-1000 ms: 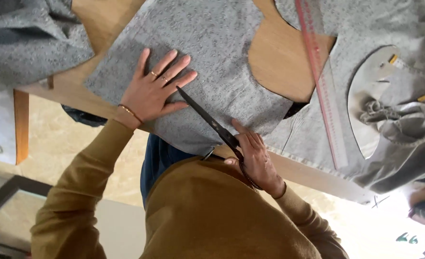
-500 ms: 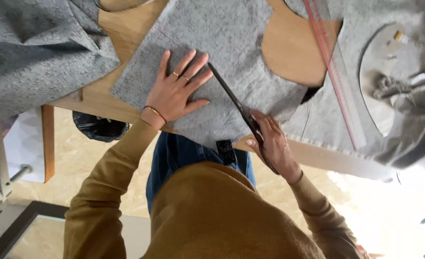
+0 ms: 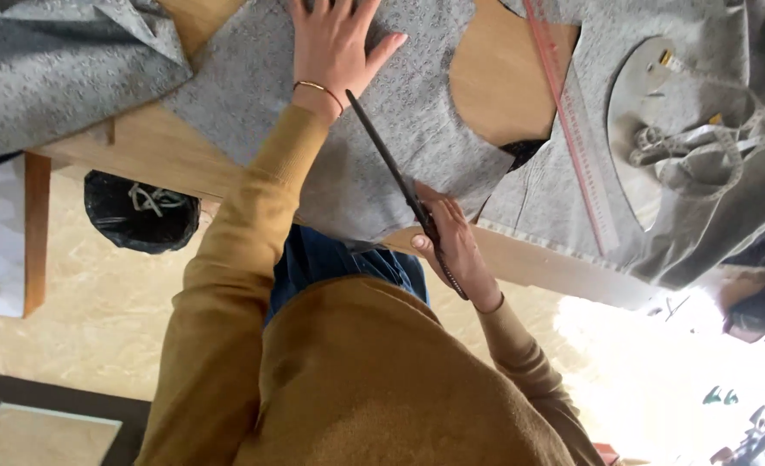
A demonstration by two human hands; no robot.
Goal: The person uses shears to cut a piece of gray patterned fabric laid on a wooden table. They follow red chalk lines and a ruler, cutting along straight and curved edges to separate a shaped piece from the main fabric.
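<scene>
1. At the far left, a loose heap of grey fabric lies over the corner of the wooden table, its edge drooping past the table side.
2. Below that corner, on the pale floor, stands a black bin bag with some pale scraps inside.
3. The left hand lies flat on the grey fabric piece, fingers spread apart and pressing down, gripping nothing; a thin gold bangle circles the wrist, and the mustard sleeve runs back toward the body.
4. The grey fabric piece is spread on the table in the middle of the view, its near edge hanging a little over the table rim above the blue trousers.
5. The black scissors lie slantwise across this piece, tip pointing toward the left wrist, blades together or nearly so; I cannot tell exactly.
6. The right hand is closed around the scissor handles at the near edge of the fabric, thumb on the near side.
7. Right of the cut curve, bare wood shows, then a long clear ruler with red markings rests on another grey piece.
8. Farther right, a curved template and a tangled tape measure lie on bunched grey cloth.
</scene>
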